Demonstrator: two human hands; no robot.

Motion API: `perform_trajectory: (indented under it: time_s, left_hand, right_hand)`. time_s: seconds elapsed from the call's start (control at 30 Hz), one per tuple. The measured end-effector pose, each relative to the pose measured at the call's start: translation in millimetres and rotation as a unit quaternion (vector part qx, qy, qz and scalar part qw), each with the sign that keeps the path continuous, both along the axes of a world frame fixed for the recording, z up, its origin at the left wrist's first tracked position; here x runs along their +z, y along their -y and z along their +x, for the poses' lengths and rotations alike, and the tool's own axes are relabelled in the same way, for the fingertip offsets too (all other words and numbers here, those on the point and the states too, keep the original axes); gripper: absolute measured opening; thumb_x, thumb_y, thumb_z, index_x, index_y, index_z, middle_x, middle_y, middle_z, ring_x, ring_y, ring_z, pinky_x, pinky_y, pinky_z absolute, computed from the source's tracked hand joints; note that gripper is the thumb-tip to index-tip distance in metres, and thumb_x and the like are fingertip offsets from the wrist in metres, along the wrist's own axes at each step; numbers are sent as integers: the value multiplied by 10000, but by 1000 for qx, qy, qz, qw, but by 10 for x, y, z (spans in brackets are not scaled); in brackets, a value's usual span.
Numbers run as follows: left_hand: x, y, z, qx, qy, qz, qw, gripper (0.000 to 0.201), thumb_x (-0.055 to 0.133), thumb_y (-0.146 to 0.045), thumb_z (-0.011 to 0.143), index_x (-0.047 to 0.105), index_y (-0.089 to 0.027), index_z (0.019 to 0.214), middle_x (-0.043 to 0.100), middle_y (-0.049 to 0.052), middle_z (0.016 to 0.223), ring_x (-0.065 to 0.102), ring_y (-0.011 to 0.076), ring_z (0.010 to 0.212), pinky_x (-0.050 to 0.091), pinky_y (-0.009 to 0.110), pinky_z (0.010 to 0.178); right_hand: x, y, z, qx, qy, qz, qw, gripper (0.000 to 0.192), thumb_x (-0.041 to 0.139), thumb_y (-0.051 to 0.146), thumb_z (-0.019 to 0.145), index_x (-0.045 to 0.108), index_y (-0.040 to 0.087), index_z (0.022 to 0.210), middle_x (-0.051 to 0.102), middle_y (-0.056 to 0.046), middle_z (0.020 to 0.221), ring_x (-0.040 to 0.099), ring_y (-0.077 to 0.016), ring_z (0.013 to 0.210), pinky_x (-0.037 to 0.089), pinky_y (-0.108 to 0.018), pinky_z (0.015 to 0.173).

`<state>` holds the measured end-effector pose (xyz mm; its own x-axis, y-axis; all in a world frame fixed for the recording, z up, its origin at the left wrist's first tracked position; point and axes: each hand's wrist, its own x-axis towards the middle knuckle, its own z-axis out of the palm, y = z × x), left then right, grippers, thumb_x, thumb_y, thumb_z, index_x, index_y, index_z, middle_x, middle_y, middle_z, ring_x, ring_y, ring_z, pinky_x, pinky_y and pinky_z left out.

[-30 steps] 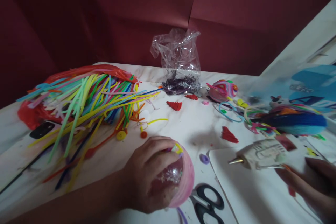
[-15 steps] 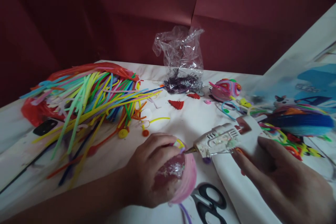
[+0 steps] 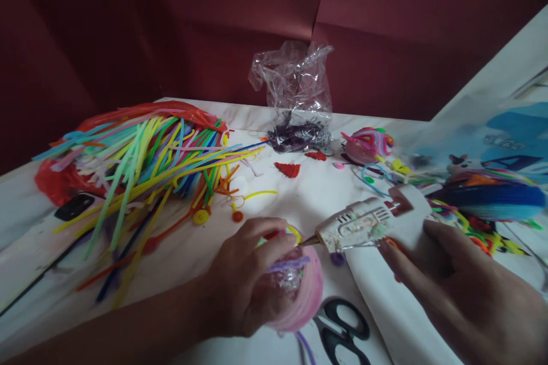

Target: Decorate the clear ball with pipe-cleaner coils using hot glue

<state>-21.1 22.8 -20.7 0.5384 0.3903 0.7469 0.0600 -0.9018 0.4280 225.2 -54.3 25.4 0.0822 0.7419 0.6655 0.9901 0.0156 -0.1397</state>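
My left hand (image 3: 252,274) is wrapped round a clear ball (image 3: 310,291) that is partly covered in pink strands. Over its bare part runs a purple pipe cleaner (image 3: 291,264), and bits of yellow and red show at its top beside my fingers. My right hand (image 3: 462,296) grips a white hot glue gun (image 3: 357,225). The gun's metal nozzle points left and reaches the top of the ball, close to my left fingertips; whether it touches is hard to tell. Black-handled scissors (image 3: 345,331) lie just right of the ball, their blades hidden.
Many coloured pipe cleaners (image 3: 141,154) spill from a red bag at the left, over a phone (image 3: 47,234). At the back stands a clear plastic bag (image 3: 299,91) with dark contents. A decorated pink ball (image 3: 368,145) and a blue bundle (image 3: 492,199) lie at the right.
The ball has turned in my left hand, bringing the purple pipe cleaner and more colours into view. The glue gun has shifted very slightly, its nozzle still by the ball's top.
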Motion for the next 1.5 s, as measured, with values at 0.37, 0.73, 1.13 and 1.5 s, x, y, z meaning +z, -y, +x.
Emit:
perform_trajectory:
  time_s: [0.37,0.73,1.13,1.5]
  left_hand:
    - [110,44,19,29,18,-75,997,238,409,-92,837,443,-172,1058,576,134,1108,543,221,1080,482,378,871]
    - [101,33,-12,-3,-19,-37,999,349,400,-63,825,512,-122,1150,500,140,1175,484,216,1112,437,367,929]
    - [106,52,1,21,-13,-57,998,342,354,-84,857,503,-156,1156,528,119,1155,494,207,1096,449,364,906]
    - [94,50,-1,16,-9,-53,998,365,366,-54,837,500,-140,1165,519,114,1166,486,192,1107,438,343,922]
  right_hand:
    - [-59,15,22,-23,-9,0,1000,479,385,680,858,497,216,824,498,15,465,478,-172,330,322,-206,231]
    - [-14,26,32,-51,11,-15,999,512,353,735,822,458,234,803,487,29,458,498,-179,345,327,-196,250]
    - [8,37,5,-77,12,-34,996,538,312,736,812,458,220,768,482,24,475,505,-186,371,341,-221,285]
    - [-13,31,-3,-47,25,-8,999,519,332,735,829,422,229,759,437,53,451,452,-150,322,330,-193,245]
